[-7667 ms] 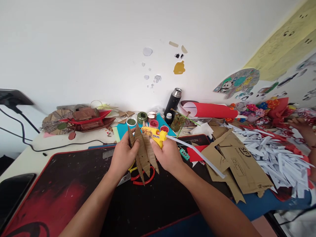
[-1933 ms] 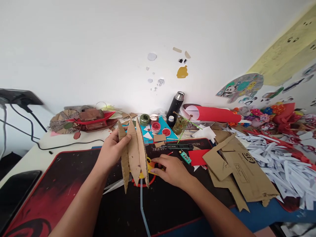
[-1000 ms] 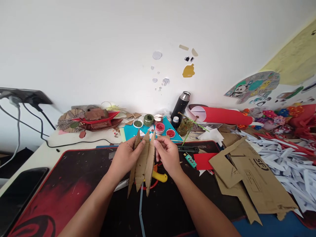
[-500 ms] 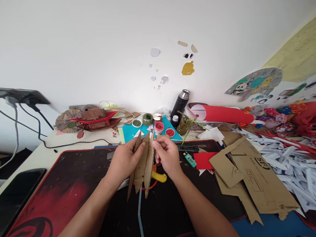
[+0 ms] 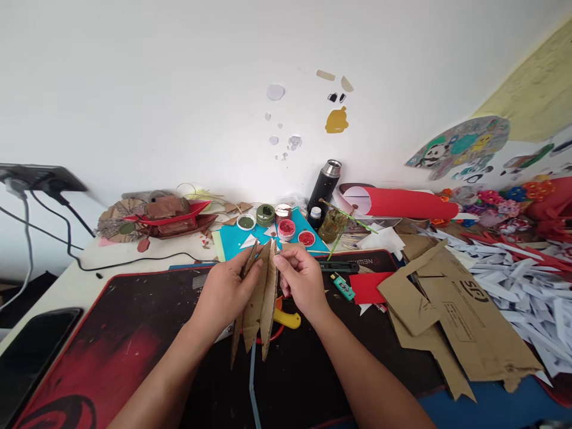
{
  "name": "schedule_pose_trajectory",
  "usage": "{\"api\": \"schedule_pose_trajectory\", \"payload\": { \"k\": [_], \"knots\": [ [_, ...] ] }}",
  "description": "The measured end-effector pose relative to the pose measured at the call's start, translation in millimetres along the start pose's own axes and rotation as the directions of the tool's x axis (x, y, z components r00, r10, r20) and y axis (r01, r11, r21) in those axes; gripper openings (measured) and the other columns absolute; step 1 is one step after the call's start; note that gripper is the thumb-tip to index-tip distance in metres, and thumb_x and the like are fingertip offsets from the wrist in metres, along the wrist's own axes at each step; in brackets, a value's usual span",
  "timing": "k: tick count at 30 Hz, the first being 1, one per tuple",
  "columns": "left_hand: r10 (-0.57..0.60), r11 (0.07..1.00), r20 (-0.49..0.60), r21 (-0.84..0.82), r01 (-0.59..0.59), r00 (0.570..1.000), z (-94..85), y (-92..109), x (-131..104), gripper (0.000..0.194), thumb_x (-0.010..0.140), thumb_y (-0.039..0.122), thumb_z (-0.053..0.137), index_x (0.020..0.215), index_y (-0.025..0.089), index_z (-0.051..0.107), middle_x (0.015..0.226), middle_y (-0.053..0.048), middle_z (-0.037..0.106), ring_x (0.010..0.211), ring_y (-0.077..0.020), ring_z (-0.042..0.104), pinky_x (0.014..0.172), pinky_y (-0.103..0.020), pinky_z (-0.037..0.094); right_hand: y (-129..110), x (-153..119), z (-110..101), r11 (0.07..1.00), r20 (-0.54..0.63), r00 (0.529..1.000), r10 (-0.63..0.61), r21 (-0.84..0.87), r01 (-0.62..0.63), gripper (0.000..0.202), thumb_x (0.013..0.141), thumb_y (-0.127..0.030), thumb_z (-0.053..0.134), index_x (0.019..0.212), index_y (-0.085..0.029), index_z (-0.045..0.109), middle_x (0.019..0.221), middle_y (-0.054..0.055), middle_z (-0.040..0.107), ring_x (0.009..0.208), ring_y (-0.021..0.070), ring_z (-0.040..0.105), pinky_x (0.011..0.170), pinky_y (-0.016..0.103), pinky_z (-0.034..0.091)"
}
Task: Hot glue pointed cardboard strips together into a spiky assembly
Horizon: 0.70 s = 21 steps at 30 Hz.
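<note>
Several long, pointed cardboard pieces (image 5: 259, 307) stand side by side, tips up and down, above the black and red mat (image 5: 147, 328). My left hand (image 5: 227, 289) is closed round their left side, the thumb lying across the front. At the upper right edge of the same pieces, my right hand (image 5: 301, 283) pinches with thumb and forefinger, its other fingers curled. Partly hidden behind the cardboard is a tool with a yellow handle (image 5: 288, 319) and a red ring. A grey-blue strip (image 5: 252, 381) runs down the mat below the pieces.
Open paint pots (image 5: 286, 229) stand on blue paper (image 5: 232, 241) at the back, beside a black flask (image 5: 324, 187) and a glass jar (image 5: 333, 225). Flat cardboard (image 5: 478, 328) and white paper strips (image 5: 527, 298) lie right. A phone (image 5: 40, 351) is left, a model boat (image 5: 172, 217) back left.
The view has shifted slightly. Both hands keep their hold on the cardboard pieces, with hardly any other movement.
</note>
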<state>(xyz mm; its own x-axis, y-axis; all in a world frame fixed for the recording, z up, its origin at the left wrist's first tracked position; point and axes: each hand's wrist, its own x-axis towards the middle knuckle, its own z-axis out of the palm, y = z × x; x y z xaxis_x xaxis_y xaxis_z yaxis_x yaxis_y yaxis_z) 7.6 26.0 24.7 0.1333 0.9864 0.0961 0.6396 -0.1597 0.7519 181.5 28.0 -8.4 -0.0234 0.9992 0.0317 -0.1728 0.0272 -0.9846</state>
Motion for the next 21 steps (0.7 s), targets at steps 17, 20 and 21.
{"api": "schedule_pose_trajectory", "payload": {
  "k": [17,20,21],
  "knots": [
    [0.016,1.000,-0.004,-0.002,-0.016,1.000,-0.3,2.7,-1.7,0.053,0.099,0.054,0.050,0.133,0.023,0.077,0.087,-0.002,0.082,0.072,-0.0246,0.072,0.067,-0.031,0.048,1.1,1.6,-2.3,0.999,0.015,0.999,0.028,0.035,-0.029,0.043,0.085,-0.060,0.080,0.084,-0.024,0.057,0.048,-0.012,0.048,0.032,0.0075,0.038,0.033,0.020,0.032],
    [0.018,1.000,-0.007,-0.001,-0.018,1.000,-0.2,2.8,-1.6,0.055,0.099,0.055,0.051,0.136,0.022,0.076,0.088,-0.003,0.083,0.073,-0.0247,0.073,0.068,-0.031,0.049,1.3,2.2,-2.6,0.999,0.018,0.999,0.035,0.041,-0.035,0.041,0.086,-0.058,0.079,0.084,-0.024,0.057,0.048,-0.013,0.048,0.033,0.0074,0.038,0.033,0.019,0.032],
    [0.019,1.000,-0.010,0.002,-0.019,1.000,0.0,2.8,-1.6,0.055,0.099,0.055,0.051,0.135,0.022,0.076,0.086,-0.002,0.082,0.072,-0.0244,0.072,0.067,-0.031,0.049,1.5,2.4,-2.8,0.998,0.017,0.999,0.037,0.042,-0.038,0.040,0.086,-0.057,0.079,0.085,-0.024,0.057,0.048,-0.013,0.048,0.033,0.0074,0.039,0.033,0.019,0.032]
  ]
}}
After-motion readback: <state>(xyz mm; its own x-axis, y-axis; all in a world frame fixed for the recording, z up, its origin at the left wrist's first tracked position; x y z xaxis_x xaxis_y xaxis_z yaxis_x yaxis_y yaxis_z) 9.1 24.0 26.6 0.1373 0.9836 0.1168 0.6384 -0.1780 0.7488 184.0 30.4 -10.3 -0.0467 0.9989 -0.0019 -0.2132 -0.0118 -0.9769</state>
